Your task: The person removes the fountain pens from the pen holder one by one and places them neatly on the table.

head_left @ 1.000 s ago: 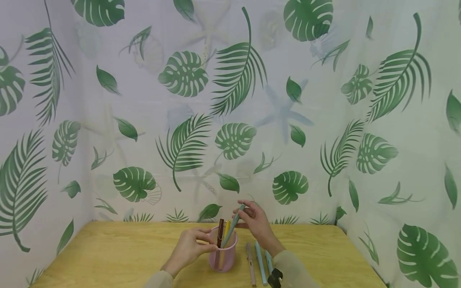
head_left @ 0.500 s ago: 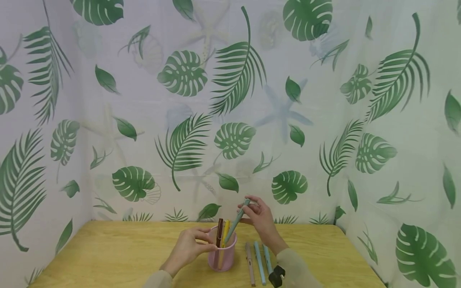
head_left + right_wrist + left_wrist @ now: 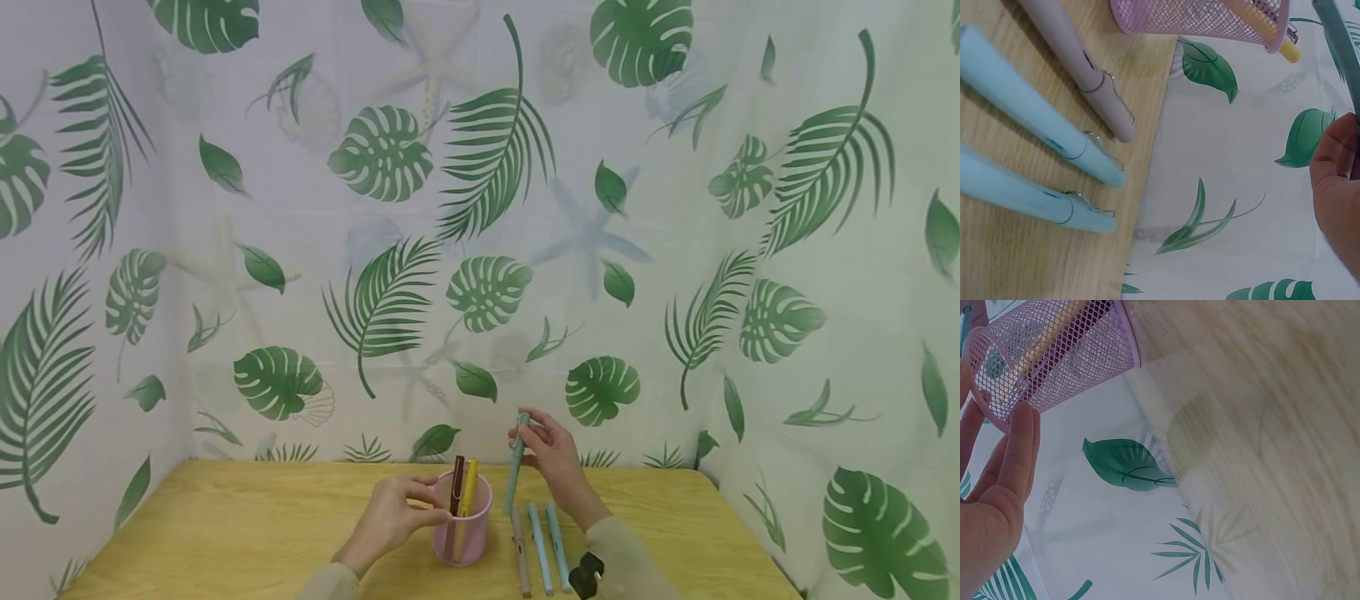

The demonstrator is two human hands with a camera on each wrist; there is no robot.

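Right hand pinches slim teal capped pen; left hand, half-open, holds pink cylindrical mesh cup at rim, between wooden table's side edges.

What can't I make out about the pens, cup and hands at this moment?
Right wrist: one end of each light-blue pen, cut off by left edge.
Right wrist: part of the right hand, beyond right edge.
Left wrist: part of the pink mesh cup, beyond top edge.
Head: any lettering on the brown pen, too small.
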